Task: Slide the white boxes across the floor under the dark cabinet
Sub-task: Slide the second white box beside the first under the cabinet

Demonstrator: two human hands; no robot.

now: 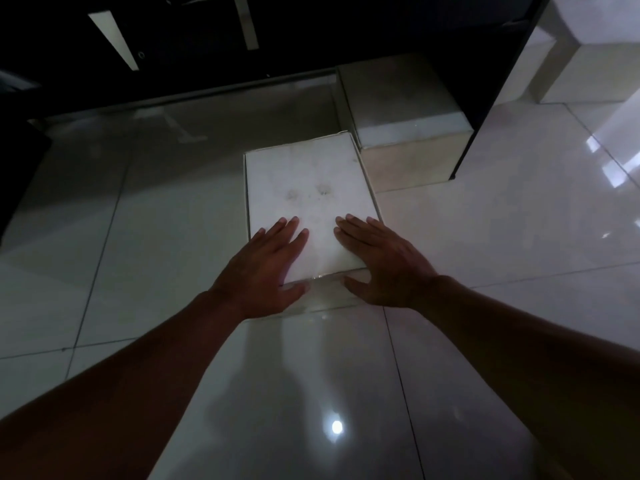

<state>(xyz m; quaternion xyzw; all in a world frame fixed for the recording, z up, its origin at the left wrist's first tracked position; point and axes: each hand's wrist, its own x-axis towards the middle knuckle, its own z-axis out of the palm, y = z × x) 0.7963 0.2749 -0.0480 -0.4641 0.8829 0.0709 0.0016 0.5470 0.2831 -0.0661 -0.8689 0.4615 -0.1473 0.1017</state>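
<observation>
A white box (308,199) lies flat on the glossy tiled floor (485,237), its far end close to the shadowed gap under the dark cabinet (450,46) but not yet beneath it. A second white box (401,102) already sits further back, just beside the first one's far right corner, mostly in the cabinet's shade and next to the cabinet's dark side panel (498,98).

Both hands rest on the near end of the first box, a little apart from each other. The left hand (266,268) lies flat with fingers spread on the lid and the thumb hooked down over the near edge; the right hand (384,258) mirrors it on the other corner. They press open-palmed and do not clamp anything.

The step in hand looks like the push itself. To do it well, the force should run low and forward through the thumbs and heels of the palms at the near edge, not down on the lid, which could dent it or make the box stick on a grout line. Even pressure from both sides should keep the box straight. It also seems wise to steer slightly left, so its right corner passes the second box instead of butting against it
</observation>
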